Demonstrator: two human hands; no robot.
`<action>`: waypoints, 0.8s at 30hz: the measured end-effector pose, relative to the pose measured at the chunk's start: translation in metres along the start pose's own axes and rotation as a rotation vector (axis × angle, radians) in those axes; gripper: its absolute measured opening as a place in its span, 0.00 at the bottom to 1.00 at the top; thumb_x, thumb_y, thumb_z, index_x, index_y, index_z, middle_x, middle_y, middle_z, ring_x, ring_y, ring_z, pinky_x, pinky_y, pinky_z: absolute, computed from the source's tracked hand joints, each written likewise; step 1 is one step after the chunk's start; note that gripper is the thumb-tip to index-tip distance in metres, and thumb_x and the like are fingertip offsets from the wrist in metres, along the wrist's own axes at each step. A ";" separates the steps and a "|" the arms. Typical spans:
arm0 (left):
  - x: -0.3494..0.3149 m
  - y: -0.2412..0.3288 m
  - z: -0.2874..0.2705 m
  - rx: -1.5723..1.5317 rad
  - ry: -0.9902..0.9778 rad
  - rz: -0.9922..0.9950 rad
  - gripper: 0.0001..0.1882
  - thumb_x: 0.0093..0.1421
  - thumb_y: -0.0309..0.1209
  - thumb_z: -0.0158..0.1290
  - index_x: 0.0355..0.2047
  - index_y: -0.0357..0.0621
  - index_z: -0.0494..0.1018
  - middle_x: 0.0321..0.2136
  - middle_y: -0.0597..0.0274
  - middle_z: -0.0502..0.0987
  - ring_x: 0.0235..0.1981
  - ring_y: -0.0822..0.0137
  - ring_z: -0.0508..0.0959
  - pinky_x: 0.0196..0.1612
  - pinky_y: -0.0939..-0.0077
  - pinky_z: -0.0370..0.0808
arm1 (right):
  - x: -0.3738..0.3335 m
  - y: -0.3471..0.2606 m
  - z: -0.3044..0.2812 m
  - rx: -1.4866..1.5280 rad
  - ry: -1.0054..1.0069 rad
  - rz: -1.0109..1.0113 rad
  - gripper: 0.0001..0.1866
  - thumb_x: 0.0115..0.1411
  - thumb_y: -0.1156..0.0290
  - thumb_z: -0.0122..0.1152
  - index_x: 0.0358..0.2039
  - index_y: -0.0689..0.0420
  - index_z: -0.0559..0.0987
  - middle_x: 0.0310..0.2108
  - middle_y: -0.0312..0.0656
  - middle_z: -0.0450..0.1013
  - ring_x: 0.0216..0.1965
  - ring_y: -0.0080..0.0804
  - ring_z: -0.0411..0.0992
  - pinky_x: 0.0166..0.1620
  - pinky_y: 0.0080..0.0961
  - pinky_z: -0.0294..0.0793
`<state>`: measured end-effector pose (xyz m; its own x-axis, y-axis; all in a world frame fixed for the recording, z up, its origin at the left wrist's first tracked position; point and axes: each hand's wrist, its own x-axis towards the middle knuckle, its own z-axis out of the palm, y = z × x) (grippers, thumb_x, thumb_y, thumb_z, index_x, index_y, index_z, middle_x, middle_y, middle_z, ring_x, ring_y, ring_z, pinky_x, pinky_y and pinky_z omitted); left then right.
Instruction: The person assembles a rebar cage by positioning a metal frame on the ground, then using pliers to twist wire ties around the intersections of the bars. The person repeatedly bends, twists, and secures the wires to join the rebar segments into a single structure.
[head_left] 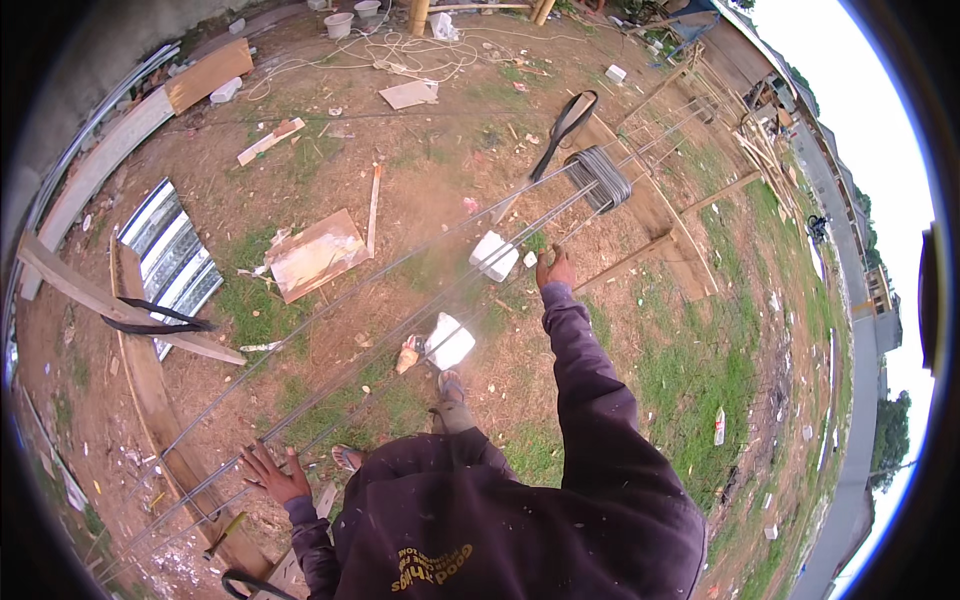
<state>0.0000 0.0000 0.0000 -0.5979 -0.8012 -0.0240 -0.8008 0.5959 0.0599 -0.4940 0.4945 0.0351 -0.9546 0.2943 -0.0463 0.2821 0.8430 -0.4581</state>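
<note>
Several long thin steel rods run diagonally, propped between a wooden board at the lower left and another at the upper right. My left hand lies against the rods near their lower-left end, its fingers spread. With my right arm stretched out, my right hand is at the nearest rod, its fingers curled about it. Just beyond that hand, a bundle of bent grey steel stirrups sits on the rods. Two white blocks rest on the ground below.
The lower-left board and upper-right board stand on edge, with wooden braces at the latter. Black straps hang nearby. Left lie a corrugated metal sheet and a plywood piece. A yellow-handled tool is near my left hand.
</note>
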 end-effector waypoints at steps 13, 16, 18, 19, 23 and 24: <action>-0.064 0.115 0.019 -0.098 0.070 -0.118 0.43 0.60 0.58 0.53 0.71 0.58 0.53 0.72 0.49 0.45 0.71 0.41 0.47 0.69 0.45 0.50 | 0.288 0.053 -0.072 -0.458 0.094 -0.005 0.29 0.55 0.61 0.61 0.58 0.50 0.70 0.61 0.45 0.65 0.62 0.45 0.63 0.60 0.49 0.63; -0.068 0.130 0.022 -0.232 0.095 -0.170 0.46 0.58 0.56 0.56 0.71 0.56 0.51 0.73 0.50 0.42 0.71 0.42 0.49 0.67 0.48 0.56 | 0.277 0.052 -0.057 -0.525 0.126 -0.028 0.27 0.53 0.63 0.64 0.54 0.51 0.73 0.57 0.44 0.69 0.60 0.44 0.65 0.60 0.46 0.61; -0.067 0.138 0.026 -0.270 0.075 -0.223 0.48 0.56 0.53 0.59 0.71 0.54 0.48 0.73 0.52 0.38 0.71 0.42 0.50 0.66 0.50 0.60 | 0.266 0.058 -0.056 -0.569 0.186 -0.135 0.24 0.51 0.67 0.64 0.51 0.51 0.75 0.54 0.44 0.71 0.58 0.44 0.66 0.60 0.45 0.60; -0.064 0.141 0.028 -0.275 0.079 -0.228 0.49 0.56 0.53 0.59 0.72 0.54 0.48 0.73 0.52 0.38 0.71 0.43 0.49 0.66 0.51 0.60 | 0.255 0.063 -0.053 -0.529 0.294 -0.273 0.20 0.51 0.69 0.62 0.46 0.51 0.78 0.52 0.42 0.72 0.57 0.44 0.67 0.59 0.46 0.60; -0.061 0.145 0.034 -0.314 0.122 -0.254 0.49 0.56 0.52 0.59 0.72 0.53 0.48 0.73 0.51 0.37 0.71 0.44 0.49 0.66 0.53 0.61 | 0.259 0.078 -0.064 -0.276 0.237 -0.331 0.09 0.53 0.67 0.60 0.35 0.50 0.82 0.47 0.43 0.75 0.51 0.48 0.70 0.54 0.45 0.67; -0.060 0.146 0.035 -0.327 0.120 -0.269 0.49 0.56 0.52 0.59 0.72 0.53 0.48 0.73 0.51 0.37 0.71 0.45 0.49 0.65 0.53 0.61 | 0.265 0.082 -0.067 -0.225 0.240 -0.302 0.08 0.53 0.66 0.60 0.33 0.50 0.83 0.44 0.44 0.77 0.49 0.49 0.72 0.52 0.44 0.70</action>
<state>-0.0817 0.1372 -0.0246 -0.3457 -0.9378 0.0327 -0.8632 0.3315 0.3807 -0.7175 0.6723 0.0445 -0.9555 0.0934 0.2797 0.0330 0.9765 -0.2132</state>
